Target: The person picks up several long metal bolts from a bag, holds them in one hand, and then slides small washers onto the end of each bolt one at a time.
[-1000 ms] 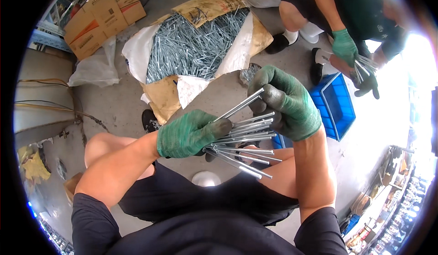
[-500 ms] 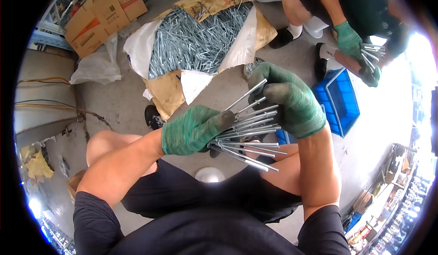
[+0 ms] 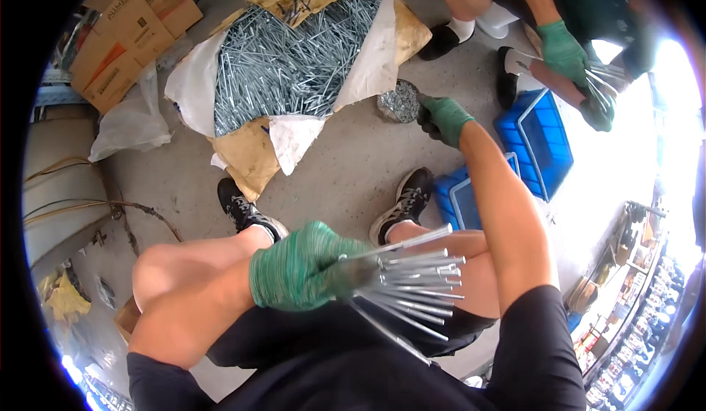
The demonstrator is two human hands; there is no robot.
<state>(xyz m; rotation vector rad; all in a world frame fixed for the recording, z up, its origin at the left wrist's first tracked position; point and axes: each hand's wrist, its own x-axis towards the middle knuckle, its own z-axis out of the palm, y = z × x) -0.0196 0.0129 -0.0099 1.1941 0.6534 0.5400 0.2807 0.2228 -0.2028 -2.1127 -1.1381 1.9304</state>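
Grey concrete floor (image 3: 346, 183) lies under the seated person, whose two black shoes rest on it. From the left hand (image 3: 305, 267), in a green glove, a fan of long metal rods (image 3: 415, 282) sticks out to the right over the knees; the hand is closed tight round their near ends. The rods number roughly a dozen and a half, too overlapped to count exactly, with one longer rod slanting up above the rest and one slanting down. The right hand (image 3: 443, 117), also green-gloved, is stretched forward at arm's length with its fingers curled on the edge of a small grey heap (image 3: 401, 102) of metal parts on the floor; whether it has hold of anything I cannot tell. Just beside that arm stand two blue crates (image 3: 548, 143), one partly behind it. Further out, a large pile (image 3: 294, 62) of the same rods, far too many to count, lies on white sheeting (image 3: 294, 135) over brown cardboard. Two cardboard boxes (image 3: 125, 32) sit at the upper left. At the upper right another person's gloved hand (image 3: 562, 51) holds a bunch of rods.
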